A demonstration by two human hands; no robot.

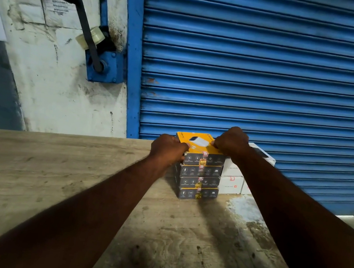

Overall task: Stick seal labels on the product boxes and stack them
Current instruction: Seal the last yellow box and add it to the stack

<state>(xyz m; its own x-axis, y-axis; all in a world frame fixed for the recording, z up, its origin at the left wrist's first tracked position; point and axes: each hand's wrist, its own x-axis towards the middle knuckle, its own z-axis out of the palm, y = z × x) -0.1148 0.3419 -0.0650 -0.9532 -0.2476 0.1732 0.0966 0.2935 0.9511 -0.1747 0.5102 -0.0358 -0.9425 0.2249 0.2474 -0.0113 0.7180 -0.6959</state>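
Note:
A stack of several yellow-and-grey product boxes [199, 178] stands at the far edge of the wooden table [50, 172], each with a small seal label on its front. The top box [195, 140] has a yellow lid. My left hand [167, 151] grips its left front corner. My right hand [231, 142] grips its right side. Both arms reach straight out to it.
White product boxes [232, 179] are stacked right beside the yellow stack, against a blue roller shutter [273, 68]. A roll of clear tape [90, 37] hangs on the shutter's black crank handle on the left wall. The table's right end shows at the lower right.

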